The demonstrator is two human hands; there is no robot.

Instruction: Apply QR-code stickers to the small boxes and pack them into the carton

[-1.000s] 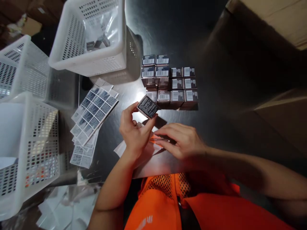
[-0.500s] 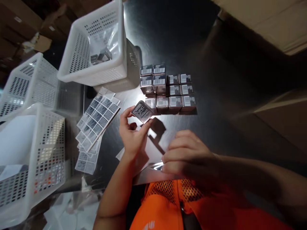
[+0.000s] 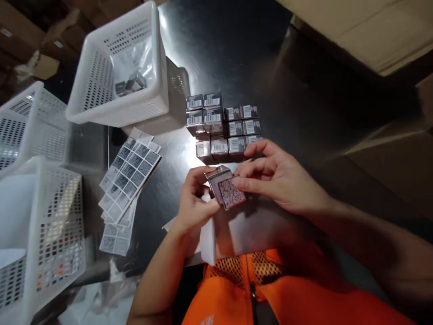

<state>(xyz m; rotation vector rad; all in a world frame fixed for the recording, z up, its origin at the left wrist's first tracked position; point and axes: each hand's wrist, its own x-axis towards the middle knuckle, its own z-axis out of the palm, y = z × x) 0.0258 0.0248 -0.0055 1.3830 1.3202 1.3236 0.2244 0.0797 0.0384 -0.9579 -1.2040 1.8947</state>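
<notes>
My left hand [image 3: 199,203] grips a small box [image 3: 214,180] between thumb and fingers, tilted above the table. A square label [image 3: 232,193] with a speckled pattern and a reddish edge lies over the box's face. My right hand [image 3: 270,176] pinches the label's upper right edge between thumb and forefinger; whether the label is stuck down I cannot tell. Just beyond my hands stand rows of small boxes [image 3: 219,146] with barcodes on top, some stacked higher on the left. A white sheet [image 3: 208,241] lies beneath my hands.
Overlapping label sheets [image 3: 130,169] lie on the dark metal table [image 3: 237,58] at left. Behind them a white perforated basket [image 3: 118,110] holds a few small boxes. More white baskets [image 3: 61,216] stand at far left. Cardboard boxes [image 3: 365,31] rise at right.
My right hand has moved up and left to the held box. The box has been turned from its printed side, and the patterned label now shows on it.
</notes>
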